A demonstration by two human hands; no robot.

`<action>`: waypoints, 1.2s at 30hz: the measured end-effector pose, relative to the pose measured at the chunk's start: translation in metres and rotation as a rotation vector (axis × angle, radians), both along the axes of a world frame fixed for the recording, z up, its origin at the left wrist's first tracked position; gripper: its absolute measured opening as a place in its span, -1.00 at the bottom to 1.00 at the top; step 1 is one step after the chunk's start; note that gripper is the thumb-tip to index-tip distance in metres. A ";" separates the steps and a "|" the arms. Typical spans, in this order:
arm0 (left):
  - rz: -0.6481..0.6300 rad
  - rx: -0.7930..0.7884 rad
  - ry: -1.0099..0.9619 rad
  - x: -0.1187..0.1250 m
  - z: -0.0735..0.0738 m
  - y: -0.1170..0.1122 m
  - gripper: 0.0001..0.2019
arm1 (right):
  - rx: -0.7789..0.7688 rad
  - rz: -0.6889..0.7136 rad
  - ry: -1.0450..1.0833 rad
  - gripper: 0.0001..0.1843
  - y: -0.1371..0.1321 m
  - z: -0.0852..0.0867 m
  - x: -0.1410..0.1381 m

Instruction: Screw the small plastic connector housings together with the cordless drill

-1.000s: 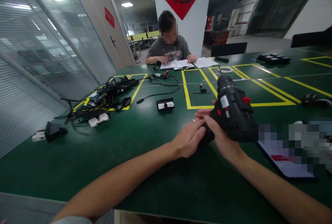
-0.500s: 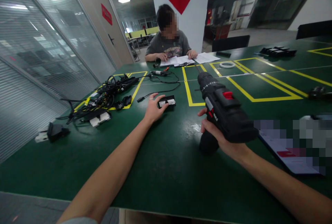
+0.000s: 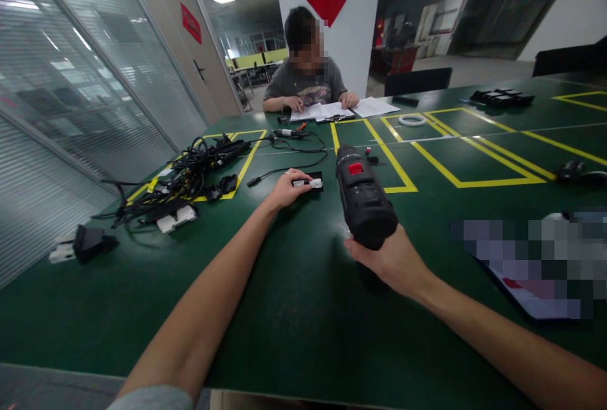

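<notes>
My right hand (image 3: 389, 259) grips the handle of a black cordless drill (image 3: 363, 196) with a red switch on top; its nose points away from me. It is held above the green table (image 3: 294, 309). My left hand (image 3: 286, 188) is stretched forward, its fingers closed on the left end of a small black block with white labels (image 3: 312, 181) that lies on the table just left of the drill.
A tangle of black cables and adapters (image 3: 190, 173) lies at the left, a black charger (image 3: 88, 242) nearer the edge. Yellow tape boxes (image 3: 455, 169) mark the table. A person (image 3: 306, 74) sits opposite with papers (image 3: 341, 109). A tape roll (image 3: 411, 120) lies beyond.
My left hand left the drill, reached forward and took hold of the small black block. My right hand swung the drill leftward, its nose now pointing away.
</notes>
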State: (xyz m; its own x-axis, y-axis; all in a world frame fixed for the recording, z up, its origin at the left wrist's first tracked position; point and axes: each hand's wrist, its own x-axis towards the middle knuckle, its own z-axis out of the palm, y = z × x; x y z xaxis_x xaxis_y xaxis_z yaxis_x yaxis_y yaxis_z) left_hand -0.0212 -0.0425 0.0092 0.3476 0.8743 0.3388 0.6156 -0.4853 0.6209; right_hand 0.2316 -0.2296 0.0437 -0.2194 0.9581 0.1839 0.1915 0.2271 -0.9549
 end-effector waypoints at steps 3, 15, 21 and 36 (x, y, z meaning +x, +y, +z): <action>-0.007 0.002 -0.024 0.002 -0.002 0.003 -0.68 | -0.214 0.113 0.119 -0.85 0.001 0.000 -0.001; -0.016 0.009 -0.078 0.000 -0.009 0.004 -0.73 | -0.311 0.284 0.214 -0.73 0.003 -0.005 0.015; -0.025 0.007 -0.086 0.000 -0.010 0.005 -0.72 | -0.367 0.302 0.189 -0.49 -0.008 0.006 0.012; -0.027 0.000 -0.085 0.002 -0.008 0.004 -0.76 | -0.427 0.285 0.298 -0.70 -0.002 0.000 0.015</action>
State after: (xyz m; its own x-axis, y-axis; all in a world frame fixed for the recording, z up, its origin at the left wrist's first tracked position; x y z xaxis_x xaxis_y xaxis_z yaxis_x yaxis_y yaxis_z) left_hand -0.0197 -0.0389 0.0016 0.3408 0.8653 0.3676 0.5477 -0.5006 0.6704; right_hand 0.2462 -0.2321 0.0437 -0.4771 0.8717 -0.1123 -0.1107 -0.1864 -0.9762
